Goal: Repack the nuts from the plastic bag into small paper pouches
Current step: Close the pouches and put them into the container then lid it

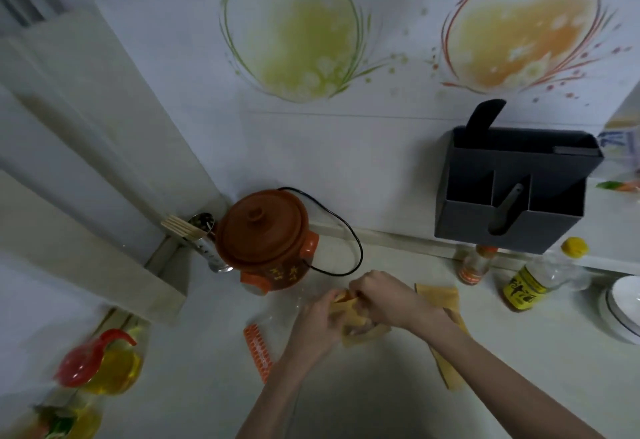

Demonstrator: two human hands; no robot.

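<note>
On the pale counter (381, 404), oil bottles (110, 366) stand far left and a brown pot (263, 234) sits by the apple-print wall (311, 40). At centre the left hand (318, 317) and right hand (384, 296) both grip one pouch (360, 331), over the clear bag (277, 317). More pouches (438, 296) lie just right; a dark rack (512, 189) hangs above sauce bottles (530, 282).

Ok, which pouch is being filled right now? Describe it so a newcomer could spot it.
Start at the brown clay pot by the wall and come toward the camera to where both hands meet. The pouch is the tan paper one gripped between the left hand and right hand. The spare pouches lie flat to its right, untouched.
</note>
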